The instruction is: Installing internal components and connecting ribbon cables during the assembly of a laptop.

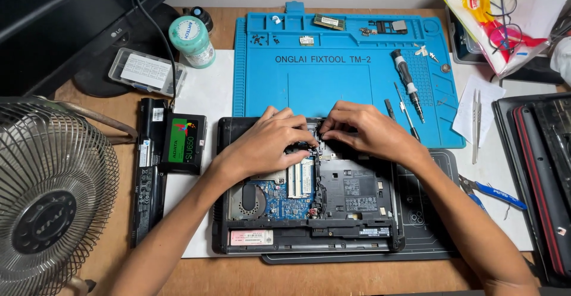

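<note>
Fingertips of both hands pinch at one spot near the far edge of an opened black laptop base [357,213], its blue circuit board exposed; what they grip is hidden. The left hand [267,141] and right hand [366,131] nearly touch. A blue silicone repair mat [333,76] lies beyond, a black-handled screwdriver [407,85] on it.

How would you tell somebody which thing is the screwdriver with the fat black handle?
Start at the big blue mat above the opened laptop. On the mat's right side, just past the right hand, lies the screwdriver, pointing down toward the desk edge. The tools beside it are thin bare metal, while it alone has a thick black-and-grey grip.
</note>
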